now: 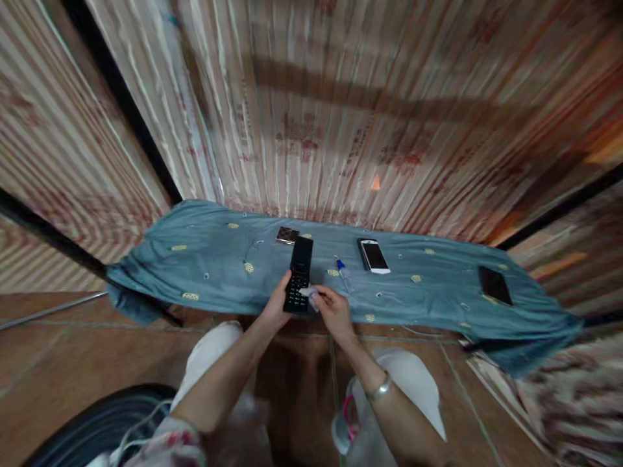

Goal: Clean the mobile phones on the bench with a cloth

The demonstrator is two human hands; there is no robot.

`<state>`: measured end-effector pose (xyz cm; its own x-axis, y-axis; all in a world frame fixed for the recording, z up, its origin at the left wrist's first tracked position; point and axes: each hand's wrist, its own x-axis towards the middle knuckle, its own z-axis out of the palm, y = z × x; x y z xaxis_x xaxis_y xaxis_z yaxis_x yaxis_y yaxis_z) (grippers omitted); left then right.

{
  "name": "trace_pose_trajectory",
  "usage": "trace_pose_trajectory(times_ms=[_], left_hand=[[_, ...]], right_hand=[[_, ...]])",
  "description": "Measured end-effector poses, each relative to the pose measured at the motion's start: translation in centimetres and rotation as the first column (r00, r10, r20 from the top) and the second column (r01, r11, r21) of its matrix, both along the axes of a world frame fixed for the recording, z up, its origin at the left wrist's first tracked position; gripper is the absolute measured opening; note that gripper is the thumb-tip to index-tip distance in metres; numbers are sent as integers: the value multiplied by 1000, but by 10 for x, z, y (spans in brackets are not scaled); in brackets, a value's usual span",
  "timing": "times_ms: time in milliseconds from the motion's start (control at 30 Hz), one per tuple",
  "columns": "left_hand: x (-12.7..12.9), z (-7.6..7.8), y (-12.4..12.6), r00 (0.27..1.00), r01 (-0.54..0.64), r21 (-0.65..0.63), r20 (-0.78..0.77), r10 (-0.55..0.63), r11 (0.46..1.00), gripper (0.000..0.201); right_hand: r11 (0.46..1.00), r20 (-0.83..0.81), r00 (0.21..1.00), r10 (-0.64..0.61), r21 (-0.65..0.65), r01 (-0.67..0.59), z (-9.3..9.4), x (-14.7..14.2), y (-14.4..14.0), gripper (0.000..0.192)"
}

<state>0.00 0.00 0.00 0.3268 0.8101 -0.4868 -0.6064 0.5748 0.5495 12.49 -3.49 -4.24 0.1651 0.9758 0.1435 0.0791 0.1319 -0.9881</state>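
Phone (298, 275), flipped open, sits in your left hand (277, 305), fingers wrapped round its keypad end at the near edge of the table (204, 272). Your right hand (331, 310) pinches a small white wipe (308, 292) against the keypad, so cleaning looks underway, not finished. Beyond lie a pen (342, 269), a white phone (374, 255) and 1 dark phone (494, 284).

black flip phone (299, 275), white phone (374, 255), blue cloth (204, 272) with yellow dots.
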Motion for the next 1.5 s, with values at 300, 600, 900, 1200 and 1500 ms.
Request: trace_pose_trajectory(times_ms=[300, 600, 900, 1200, 1500], left_hand=[[18, -5, -12, 996, 30, 62, -85, -24, 998, 23], [22, -1, -24, 966, 252, 41, -76, -249, 967, 35], [21, -17, -22, 921, 226, 225, -366, -133, 948, 28], [16, -25, -19, 866, 228, 290, -497, -57, 930, 49], [1, -41, -4, 696, 344, 542, -695, 178, 767, 44]], right_hand=[[989, -263, 954, -144, -50, 136, 3, 19, 28, 24], [963, -411, 874, -259, -39, 268, 14, 57, 54, 29], [902, 193, 899, -394, 268, 338, 28, 64, 43, 26], [855, 616, 667, -419, 514, 63, 32, 54, 29, 36], [849, 807, 520, -281, 461, -257, 28, 13, 7, 37]])
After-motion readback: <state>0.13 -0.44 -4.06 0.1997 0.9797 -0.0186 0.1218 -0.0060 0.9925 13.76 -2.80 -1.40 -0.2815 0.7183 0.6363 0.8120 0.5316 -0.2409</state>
